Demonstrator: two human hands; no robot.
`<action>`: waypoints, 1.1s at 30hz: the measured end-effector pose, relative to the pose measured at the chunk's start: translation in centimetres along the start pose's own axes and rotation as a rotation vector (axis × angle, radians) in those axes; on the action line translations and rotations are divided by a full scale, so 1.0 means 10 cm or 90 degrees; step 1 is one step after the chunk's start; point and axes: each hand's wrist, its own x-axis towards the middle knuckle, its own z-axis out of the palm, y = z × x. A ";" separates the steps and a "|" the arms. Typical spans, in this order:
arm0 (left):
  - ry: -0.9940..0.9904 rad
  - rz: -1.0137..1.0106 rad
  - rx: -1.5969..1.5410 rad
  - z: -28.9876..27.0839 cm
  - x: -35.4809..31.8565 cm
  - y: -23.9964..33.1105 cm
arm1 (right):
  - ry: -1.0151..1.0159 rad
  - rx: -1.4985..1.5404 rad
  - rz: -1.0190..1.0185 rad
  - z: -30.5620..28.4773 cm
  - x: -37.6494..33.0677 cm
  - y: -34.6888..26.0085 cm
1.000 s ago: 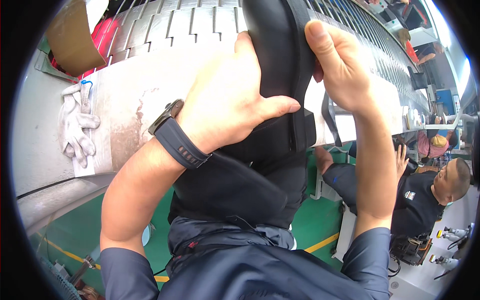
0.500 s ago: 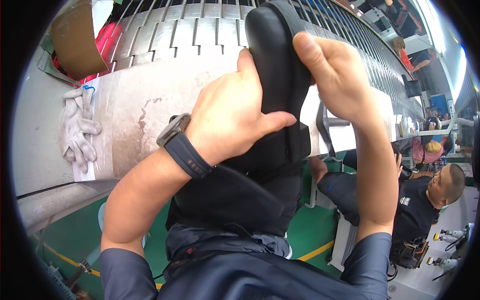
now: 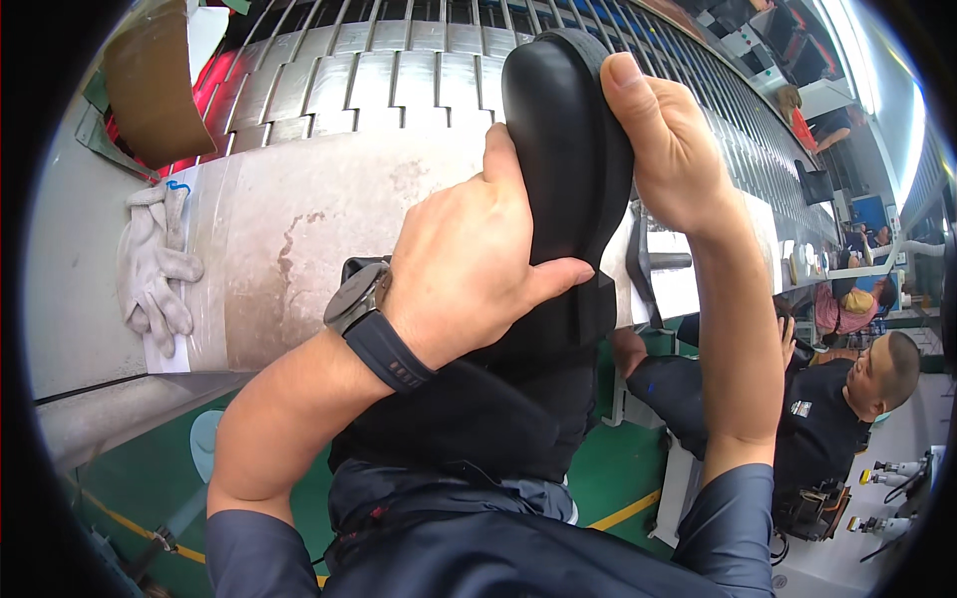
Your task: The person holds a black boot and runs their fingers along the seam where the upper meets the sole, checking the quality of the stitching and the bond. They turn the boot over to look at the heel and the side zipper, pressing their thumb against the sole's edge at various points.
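A black boot (image 3: 560,149) is held up before me over the near edge of the metal bench, toe pointing away and sole turned to the right. My left hand (image 3: 469,249) wraps around it from the left, its thumb lying across toward the heel and its fingers largely hidden behind the upper. On the other side my right hand (image 3: 673,149) grips the sole's edge by the toe, thumb pressed on the rim and fingers curled. Against my dark clothes, the boot's shaft is hard to make out. A dark watch sits on my left wrist.
Pale work gloves (image 3: 155,269) lie at the bench's left end, near a brown cardboard piece (image 3: 159,90). A slatted metal conveyor (image 3: 399,80) runs beyond the bench plate (image 3: 309,199). A black curved piece (image 3: 641,264) lies at right; a co-worker (image 3: 827,419) sits beyond.
The boot and both hands have shifted slightly toward me and to the right. My right thumb has slid a little farther up the sole's edge toward the toe.
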 end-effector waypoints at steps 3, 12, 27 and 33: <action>-0.002 -0.006 0.001 0.00 -0.01 0.01 | 0.024 -0.034 0.015 0.01 -0.01 -0.07; 0.031 0.007 0.063 0.02 -0.15 0.13 | 0.044 -0.190 0.139 -0.10 0.19 -0.52; -0.379 -0.316 -0.670 -0.27 -0.86 -0.95 | 0.118 -0.150 -0.196 0.14 -0.71 -1.59; -0.148 -0.230 -0.745 -0.62 -1.13 -0.52 | 0.281 0.269 -0.315 0.20 -1.19 -0.92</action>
